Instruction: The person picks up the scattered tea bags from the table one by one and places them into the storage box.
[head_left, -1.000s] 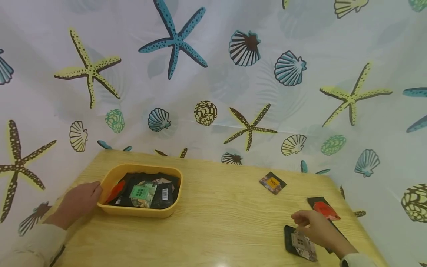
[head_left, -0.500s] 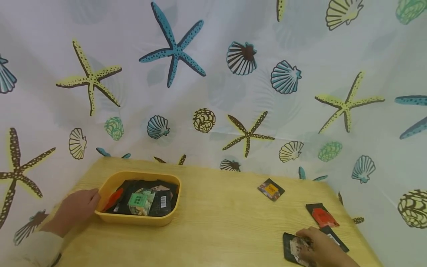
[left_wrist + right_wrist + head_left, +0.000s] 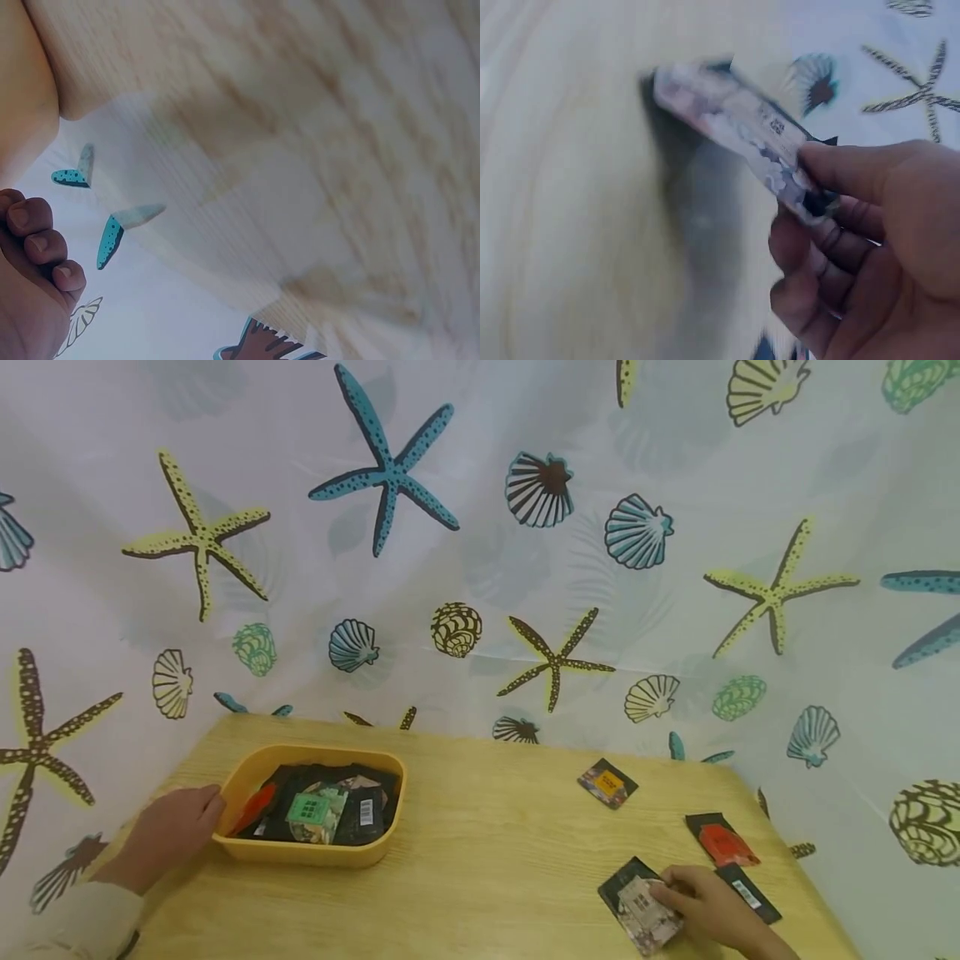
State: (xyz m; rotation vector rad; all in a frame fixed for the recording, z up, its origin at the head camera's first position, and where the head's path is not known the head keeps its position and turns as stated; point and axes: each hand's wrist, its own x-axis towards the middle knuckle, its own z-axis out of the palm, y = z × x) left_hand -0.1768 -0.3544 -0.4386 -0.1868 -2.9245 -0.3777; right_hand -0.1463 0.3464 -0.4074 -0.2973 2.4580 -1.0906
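Observation:
My right hand (image 3: 708,902) pinches a flat black sachet (image 3: 640,906) with a pale floral label between thumb and fingers. In the right wrist view the sachet (image 3: 739,127) is tilted and held clear of the table. At the left, my left hand (image 3: 168,831) holds the left rim of a yellow plastic bin (image 3: 307,853). The left wrist view shows its curled fingers (image 3: 46,247) beside the bin's wall (image 3: 22,97); the point of contact is hidden there. Several black sachets fill the bin, including one with a green label (image 3: 311,810) on top.
Right of centre lies a sachet with an orange label (image 3: 608,783). Farther right are a red-labelled sachet (image 3: 722,839) and a black one with a barcode (image 3: 748,892). A white curtain with sea-creature prints (image 3: 465,560) borders the wooden table (image 3: 480,860).
My right hand reached down to the floral sachet, took hold of it and shifted it slightly left and up. The left hand has stayed at the bin. The head view tilted a little.

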